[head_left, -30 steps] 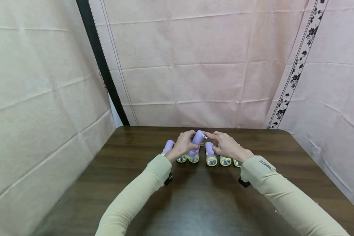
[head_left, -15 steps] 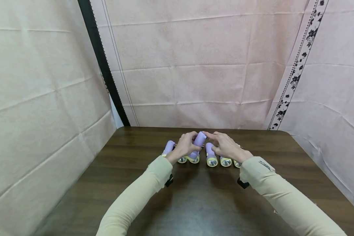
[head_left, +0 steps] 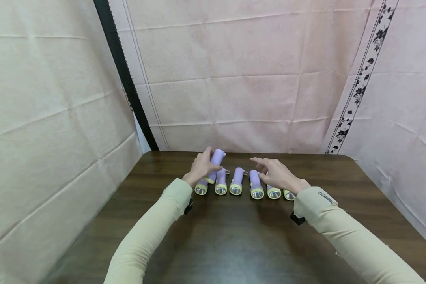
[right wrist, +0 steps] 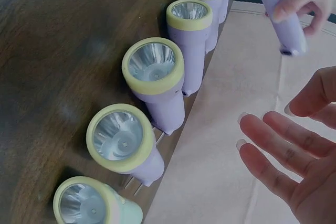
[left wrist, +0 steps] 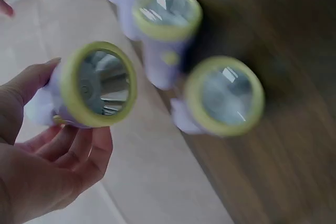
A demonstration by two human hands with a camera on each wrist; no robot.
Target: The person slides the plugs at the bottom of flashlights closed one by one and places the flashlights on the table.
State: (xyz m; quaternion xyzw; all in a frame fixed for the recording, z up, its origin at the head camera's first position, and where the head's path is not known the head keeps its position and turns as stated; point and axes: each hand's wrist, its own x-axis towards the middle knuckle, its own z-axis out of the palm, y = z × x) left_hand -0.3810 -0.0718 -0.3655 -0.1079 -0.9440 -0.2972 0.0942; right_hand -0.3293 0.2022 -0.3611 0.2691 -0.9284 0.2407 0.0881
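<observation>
My left hand [head_left: 201, 168] holds a lilac flashlight [head_left: 218, 157] with a yellow rim above the table, thumb on one side and fingers on the other. In the left wrist view its lens [left wrist: 105, 83] faces the camera. My right hand [head_left: 278, 174] is in the air above the right part of the flashlight row, fingers apart and nothing in them, as the right wrist view shows. Below lies a row of similar flashlights, among them one near the middle [head_left: 236, 182] and one by my right thumb [head_left: 255, 181]. Thin metal prongs [right wrist: 159, 138] stick out from some.
The dark wooden table [head_left: 227, 236] extends toward me in front of the row. At the row's right end lies a flashlight with a pale green body [right wrist: 128, 211]. Pale cloth [head_left: 216, 98] hangs behind the table and at both sides.
My left hand has carried its flashlight left, away from my right hand. My right fingertip was at its end before; prongs visible there one second ago no longer show.
</observation>
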